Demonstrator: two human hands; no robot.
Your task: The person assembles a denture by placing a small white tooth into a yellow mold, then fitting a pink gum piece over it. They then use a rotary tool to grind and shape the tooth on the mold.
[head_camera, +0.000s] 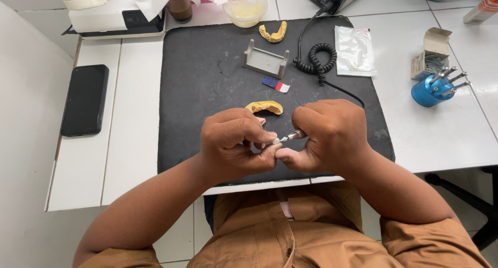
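**Handpiece held to a small workpiece over the black mat**

Handpiece is gripped in the closed right hand, its tip set against a small pale piece pinched in the curled fingers of the left hand, just above the black mat. What the piece is cannot be told. One yellow dental cast lies just behind the hands; a second cast lies well apart, near a grey stand. Grinding seems under way; both casts are judged untouched as yet.
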